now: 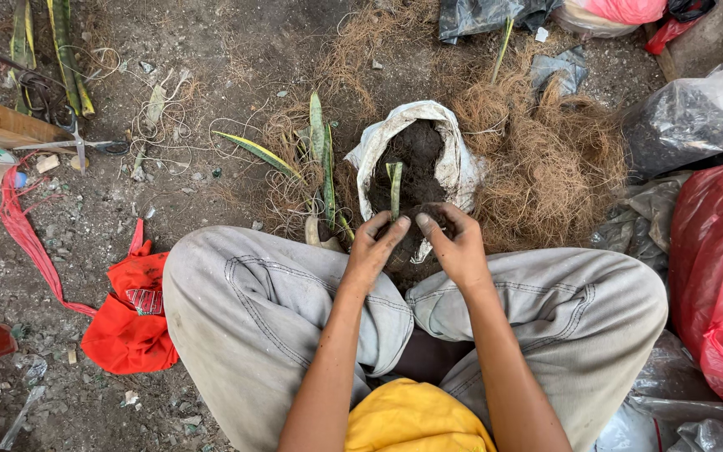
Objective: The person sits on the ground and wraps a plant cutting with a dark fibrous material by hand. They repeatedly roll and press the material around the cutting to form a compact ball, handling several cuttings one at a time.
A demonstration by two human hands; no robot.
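Observation:
I sit on the ground with my knees apart. Between them my left hand (pixel 376 243) and my right hand (pixel 455 243) cup a dark ball of soil (pixel 412 228), out of which a narrow green leaf cutting (pixel 395 188) stands upright. Both hands press around the soil at the cutting's base. Just beyond them lies a white sack (pixel 453 159), open and full of dark soil. Several long green leaf cuttings (pixel 321 163) lie on the ground to the left of the sack.
A heap of brown coconut fibre (pixel 550 159) lies right of the sack. Red plastic bags (pixel 717 268) and clear bags of soil (pixel 692 113) crowd the right side. An orange-red bag (pixel 131 322), a red strip (pixel 31 243), scissors (pixel 77 142) and loose string lie at left.

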